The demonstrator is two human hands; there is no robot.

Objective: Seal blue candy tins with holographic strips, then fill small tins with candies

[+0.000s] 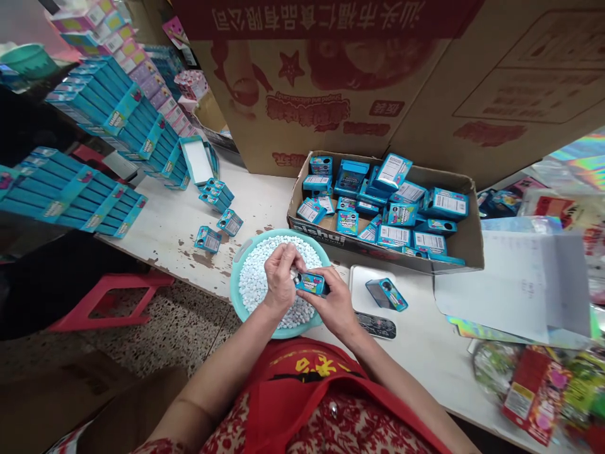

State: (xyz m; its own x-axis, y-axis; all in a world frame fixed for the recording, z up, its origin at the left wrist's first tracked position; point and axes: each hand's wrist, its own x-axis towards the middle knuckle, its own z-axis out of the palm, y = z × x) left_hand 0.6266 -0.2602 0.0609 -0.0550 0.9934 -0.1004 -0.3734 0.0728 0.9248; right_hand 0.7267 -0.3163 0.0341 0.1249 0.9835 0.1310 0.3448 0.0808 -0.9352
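Observation:
Above a turquoise basin [237,296] full of small white candies [255,277], my right hand [338,302] grips a small blue candy box [311,284], tilted on its side with its end toward my left hand. My left hand [282,277] is closed, fingers curled, right against that end of the box. A few white candies show between the left fingers and the box; how many the palm holds is hidden. Beside my right hand another blue box [387,294] lies on a white digital scale [359,284].
An open carton [475,252] of many blue boxes stands behind the scale, before a large cardboard box [331,82]. Loose boxes [208,239] and tall stacks [127,126] are at left. Papers [496,284] and packaged sweets [534,391] lie right. A red stool [113,302] stands below the table.

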